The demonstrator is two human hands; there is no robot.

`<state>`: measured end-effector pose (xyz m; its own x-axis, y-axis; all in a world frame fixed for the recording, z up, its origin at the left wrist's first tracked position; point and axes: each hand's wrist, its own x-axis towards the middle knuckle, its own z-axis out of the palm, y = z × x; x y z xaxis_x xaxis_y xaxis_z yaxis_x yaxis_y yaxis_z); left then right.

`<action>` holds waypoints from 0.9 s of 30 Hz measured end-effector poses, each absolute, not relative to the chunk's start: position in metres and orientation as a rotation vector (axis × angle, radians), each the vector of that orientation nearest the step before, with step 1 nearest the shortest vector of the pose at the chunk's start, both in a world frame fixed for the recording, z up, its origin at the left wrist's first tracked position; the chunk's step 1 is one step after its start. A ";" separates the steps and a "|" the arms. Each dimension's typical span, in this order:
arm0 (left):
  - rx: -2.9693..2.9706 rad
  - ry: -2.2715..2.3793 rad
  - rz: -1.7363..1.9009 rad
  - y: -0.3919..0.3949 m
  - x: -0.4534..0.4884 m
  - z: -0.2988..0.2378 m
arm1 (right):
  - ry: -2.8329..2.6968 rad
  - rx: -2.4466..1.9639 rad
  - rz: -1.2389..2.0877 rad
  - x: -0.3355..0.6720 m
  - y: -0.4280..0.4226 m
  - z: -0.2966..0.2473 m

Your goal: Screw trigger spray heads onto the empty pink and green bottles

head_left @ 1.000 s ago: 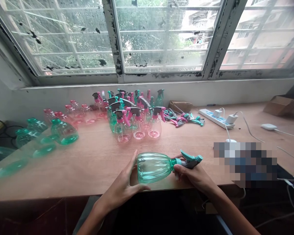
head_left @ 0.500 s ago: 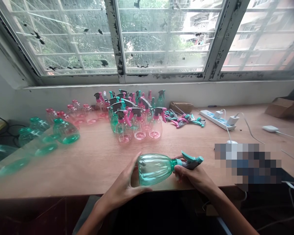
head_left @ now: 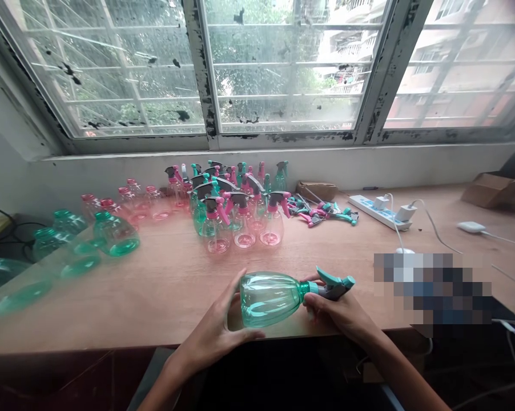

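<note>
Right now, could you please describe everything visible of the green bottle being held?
The green bottle is transparent, ribbed and looks plastic, narrowing to a neck fitted with a teal and grey spray head. It lies sideways over the table, base leftward. The right hand grips around the neck and spray head; the left hand curves around the base, contact unclear.
</note>
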<state>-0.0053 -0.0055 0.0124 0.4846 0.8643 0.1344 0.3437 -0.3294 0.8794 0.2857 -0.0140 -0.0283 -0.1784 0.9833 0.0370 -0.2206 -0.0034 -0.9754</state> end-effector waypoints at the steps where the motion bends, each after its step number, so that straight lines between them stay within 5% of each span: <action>1: 1.907 0.983 0.792 -0.005 -0.006 0.010 | -1.162 -0.937 1.419 0.285 -0.014 -0.028; 27: 1.875 0.976 0.778 -0.004 -0.008 0.008 | -1.153 -0.899 1.401 0.281 -0.019 -0.026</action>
<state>-0.0079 -0.0040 0.0075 0.4994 0.8563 0.1318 0.3198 -0.3235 0.8906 0.2812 -0.0187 -0.0257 -0.1551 0.9854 0.0699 -0.2585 0.0278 -0.9656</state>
